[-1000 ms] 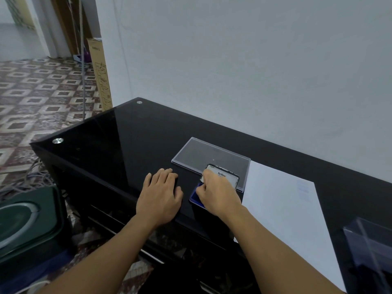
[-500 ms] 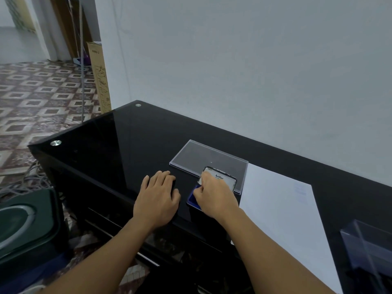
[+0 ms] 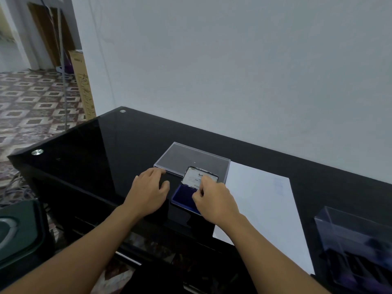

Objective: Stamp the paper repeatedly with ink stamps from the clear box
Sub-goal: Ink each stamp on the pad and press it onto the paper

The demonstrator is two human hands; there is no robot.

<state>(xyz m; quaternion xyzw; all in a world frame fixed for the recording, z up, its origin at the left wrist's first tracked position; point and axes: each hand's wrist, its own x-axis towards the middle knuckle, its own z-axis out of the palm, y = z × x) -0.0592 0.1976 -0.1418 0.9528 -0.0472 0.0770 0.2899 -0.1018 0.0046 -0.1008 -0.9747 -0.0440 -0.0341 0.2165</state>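
An open ink pad [image 3: 182, 195] with a blue inking surface lies on the black glass table [image 3: 106, 149]. Its hinged lid [image 3: 195, 177] stands up with a white label facing me. My right hand [image 3: 214, 200] hovers over the pad, thumb and forefinger pinched at the lid's lower right part. My left hand [image 3: 148, 192] lies flat on the table just left of the pad, holding nothing I can see. White paper [image 3: 261, 211] lies right of the pad and bears faint blue stamp marks [image 3: 278, 186]. The clear box [image 3: 356, 247] stands at the right with dark stamps inside.
A flat clear plastic lid [image 3: 191, 158] lies behind the ink pad. The wall runs along the table's far side. Left of the table are patterned floor tiles, loose cables and a dark green object [image 3: 19, 228]. A tall cardboard box [image 3: 84, 85] leans by the wall corner.
My right hand has drawn back a little toward me, so more of the lid's label and the blue pad shows. The left hand has stayed flat beside the pad.
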